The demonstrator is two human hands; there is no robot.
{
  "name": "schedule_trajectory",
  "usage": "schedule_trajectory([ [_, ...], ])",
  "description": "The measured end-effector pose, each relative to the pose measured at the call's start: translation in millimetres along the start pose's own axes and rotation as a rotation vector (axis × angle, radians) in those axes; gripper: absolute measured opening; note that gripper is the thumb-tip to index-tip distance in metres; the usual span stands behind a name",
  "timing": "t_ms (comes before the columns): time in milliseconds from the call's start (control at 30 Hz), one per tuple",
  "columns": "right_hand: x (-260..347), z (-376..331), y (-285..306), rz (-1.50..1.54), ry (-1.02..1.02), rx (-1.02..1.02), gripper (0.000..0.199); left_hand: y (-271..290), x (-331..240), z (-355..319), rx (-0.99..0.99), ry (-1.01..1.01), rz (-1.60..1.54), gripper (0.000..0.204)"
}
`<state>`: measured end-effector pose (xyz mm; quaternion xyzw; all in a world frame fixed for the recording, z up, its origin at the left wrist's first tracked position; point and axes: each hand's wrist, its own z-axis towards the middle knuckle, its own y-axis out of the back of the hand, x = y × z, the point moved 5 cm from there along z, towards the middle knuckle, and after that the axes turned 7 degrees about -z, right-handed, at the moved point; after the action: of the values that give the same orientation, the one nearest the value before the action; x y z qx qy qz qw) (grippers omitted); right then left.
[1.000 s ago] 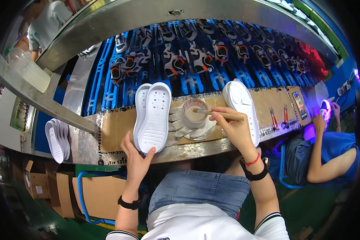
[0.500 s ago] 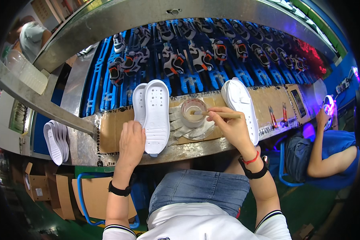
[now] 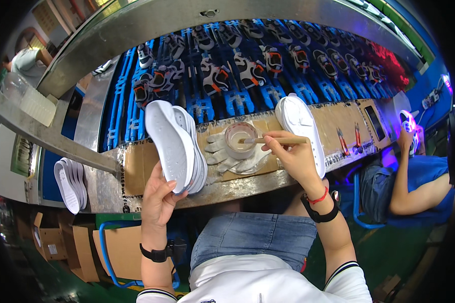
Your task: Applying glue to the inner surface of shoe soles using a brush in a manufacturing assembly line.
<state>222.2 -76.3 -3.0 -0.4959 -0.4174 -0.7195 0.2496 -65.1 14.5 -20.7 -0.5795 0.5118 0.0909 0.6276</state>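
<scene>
My left hand (image 3: 159,198) grips the heel end of a white shoe sole (image 3: 169,144), thumb on its near side. This sole is lifted and tilted to the left, and more white soles (image 3: 199,164) stand right behind it. My right hand (image 3: 293,159) pinches a brush (image 3: 275,141) by its pale wooden handle. The brush tip is inside a clear cup (image 3: 240,140) of whitish liquid. Under the cup lies a white work glove (image 3: 242,165). Just beyond my right hand is another stack of white soles (image 3: 298,118).
Sneakers (image 3: 250,73) sit on blue racks (image 3: 207,108) behind the cardboard-covered bench edge (image 3: 162,189). Red-handled snips (image 3: 357,137) and a dark phone (image 3: 374,121) lie at the right. More soles (image 3: 71,184) stand far left. At right a co-worker's arm (image 3: 402,187) holds a shoe.
My left hand has turned and raised the top sole off its flat position, tilting it left. The right hand and brush stay at the cup with little movement.
</scene>
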Motion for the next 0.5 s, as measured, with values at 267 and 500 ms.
schedule_trajectory([
  [267, 0, -7, 4, -0.054, 0.032, 0.045, 0.021, -22, 19, 7, -0.074, -0.146, 0.190, 0.061],
  [500, 46, -51, 17, 0.239, -0.005, -0.010, 0.019, -39, 17, 1, -0.103, -0.386, 0.445, 0.061],
])
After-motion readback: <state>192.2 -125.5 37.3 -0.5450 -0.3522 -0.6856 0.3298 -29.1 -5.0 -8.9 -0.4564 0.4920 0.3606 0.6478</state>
